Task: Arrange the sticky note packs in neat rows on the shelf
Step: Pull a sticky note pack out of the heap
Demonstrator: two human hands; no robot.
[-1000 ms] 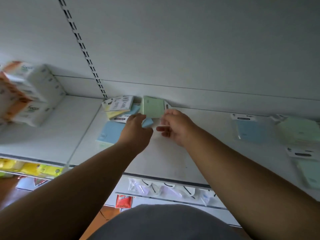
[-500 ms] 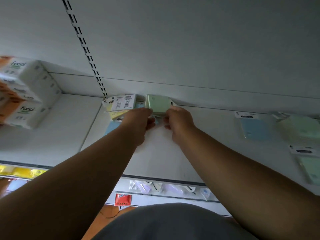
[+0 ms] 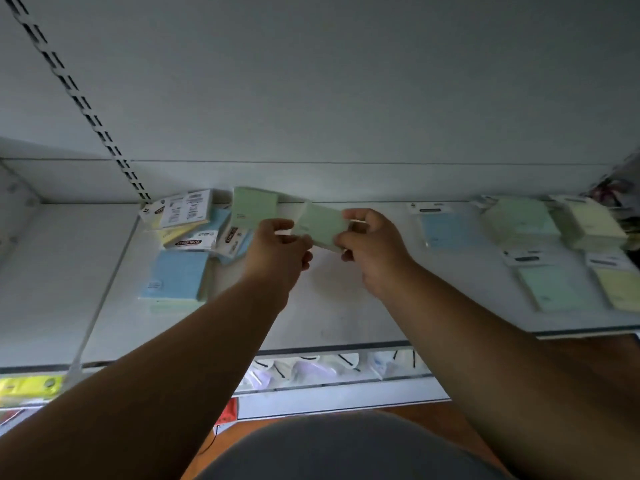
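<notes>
A green sticky note pack is held above the white shelf between my left hand and my right hand; each grips one end. A second green pack leans against the back wall just left of them. A loose heap lies at the back left: a yellow pack with a white label, labelled packs and a blue pack. At the right, packs lie in rows: a blue one, a green stack, a yellow stack, a green pack and a yellow pack.
A slotted upright rail runs up the back wall at the left. A shelf divider separates the left bay. Below the shelf's front edge hang small clear packets; yellow items sit lower left.
Both hands have pulled a green pack away from the heap toward the shelf's middle. The camera view has shifted right, and the tissue boxes at the left have left the view.
</notes>
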